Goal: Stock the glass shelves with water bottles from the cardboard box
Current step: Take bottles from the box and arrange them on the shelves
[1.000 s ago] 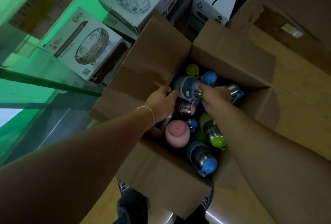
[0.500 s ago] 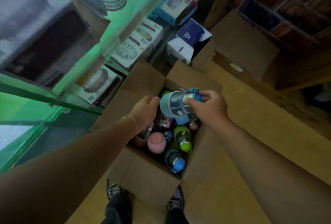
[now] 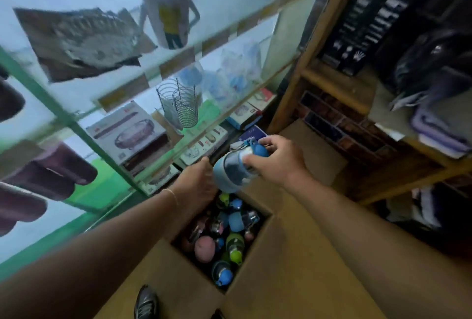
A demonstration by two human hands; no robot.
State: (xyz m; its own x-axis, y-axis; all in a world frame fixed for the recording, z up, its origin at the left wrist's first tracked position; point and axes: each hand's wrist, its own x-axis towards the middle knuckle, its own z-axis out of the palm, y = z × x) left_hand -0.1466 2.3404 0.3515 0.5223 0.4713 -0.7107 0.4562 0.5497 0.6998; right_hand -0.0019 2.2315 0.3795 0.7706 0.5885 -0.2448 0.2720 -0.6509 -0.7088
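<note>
My right hand (image 3: 277, 159) grips a light blue water bottle (image 3: 233, 168) near its blue cap, holding it tilted above the open cardboard box (image 3: 270, 262). My left hand (image 3: 198, 182) reaches along the bottle's left side, its fingers hidden behind the bottle. Inside the box lie several bottles, among them a pink one (image 3: 204, 248), a green one (image 3: 235, 244) and a blue-capped one (image 3: 223, 274). The glass shelves (image 3: 143, 81) with green frames rise at the left and centre, just beyond the hands.
The glass shelves hold boxed glass bowls (image 3: 127, 131), a wire holder (image 3: 181, 104), a printed canister (image 3: 167, 4) and purple items (image 3: 48, 173). A wooden shelf unit (image 3: 378, 114) stands at the right. My shoe (image 3: 145, 302) is beside the box.
The right hand has lifted the light blue bottle out of the box and up toward the shelves. The left hand rose alongside it. The view has tilted upward.
</note>
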